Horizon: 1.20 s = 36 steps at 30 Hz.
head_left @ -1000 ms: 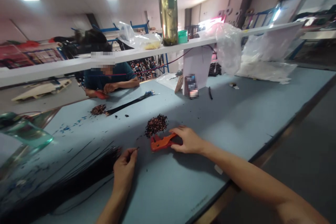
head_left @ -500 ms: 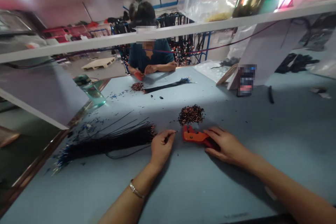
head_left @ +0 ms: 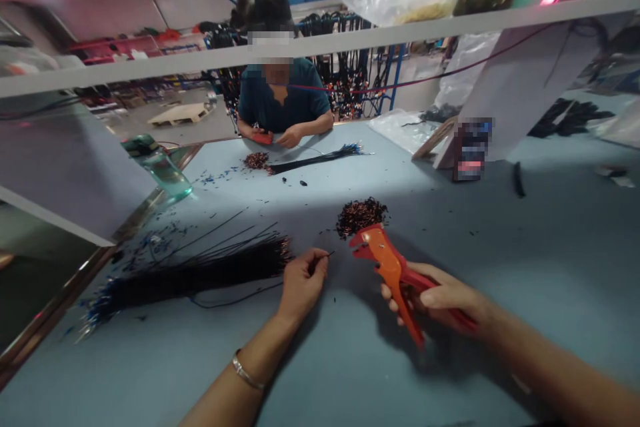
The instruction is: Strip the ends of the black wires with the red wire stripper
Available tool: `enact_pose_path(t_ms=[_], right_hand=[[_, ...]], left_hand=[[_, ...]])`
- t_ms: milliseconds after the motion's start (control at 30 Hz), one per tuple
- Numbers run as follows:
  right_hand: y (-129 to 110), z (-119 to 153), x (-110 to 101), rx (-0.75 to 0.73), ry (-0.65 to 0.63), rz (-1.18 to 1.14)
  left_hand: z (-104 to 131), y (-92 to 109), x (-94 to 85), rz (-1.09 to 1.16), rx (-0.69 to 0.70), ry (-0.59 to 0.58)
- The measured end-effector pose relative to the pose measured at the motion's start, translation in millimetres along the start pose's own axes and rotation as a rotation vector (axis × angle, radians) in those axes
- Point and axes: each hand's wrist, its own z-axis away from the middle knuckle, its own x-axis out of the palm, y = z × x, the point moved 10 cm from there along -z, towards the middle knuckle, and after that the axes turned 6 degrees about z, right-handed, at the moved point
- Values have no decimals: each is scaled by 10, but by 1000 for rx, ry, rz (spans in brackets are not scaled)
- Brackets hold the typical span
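My left hand [head_left: 305, 283] pinches a thin black wire [head_left: 331, 253], whose short end pokes out past the fingertips toward the right. Close by on its left lies a thick bundle of black wires [head_left: 200, 277], with bare copper tips at the right end and blue and silver ends at the left. Wrapped around the handles of an orange and red wire stripper [head_left: 387, 257] is my right hand [head_left: 440, 300]. The tool is raised and tilted, its jaws pointing up and left, apart from the wire. Just beyond the jaws sits a pile of stripped insulation bits with a coppery look [head_left: 361, 217].
Across the table [head_left: 300, 367] a person [head_left: 285, 97] holds a red tool beside a smaller wire bundle [head_left: 315, 159] and scrap pile [head_left: 257, 160]. A green bottle [head_left: 167, 170] stands left. A white shelf bar [head_left: 350, 43] crosses overhead; a phone-like object [head_left: 471, 150] leans right.
The wire stripper has been lifted off the table and turned in my right hand, now gripped by its handles. My left hand stays nearly in place with its wire.
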Motion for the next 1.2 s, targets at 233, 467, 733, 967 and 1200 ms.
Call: enact_pose_path(t_ms=[233,467,733,967,1200], right_hand=[[94,-161,-36,-97,49,-210],[45,-168,-88,-186,116,-194],[-158,-537,72,-198,105,-234],[-31,-649,300,-198,48,-280],[23,-654,200,-182,37,-290]], left_hand=[[-45,6,15,-13,6,-10],[-55,4,70,21,20,-10],[-51,24,-10,105,30,18],[-44,21,-92,104,19,37],[-37,38,-96,93,6,34]])
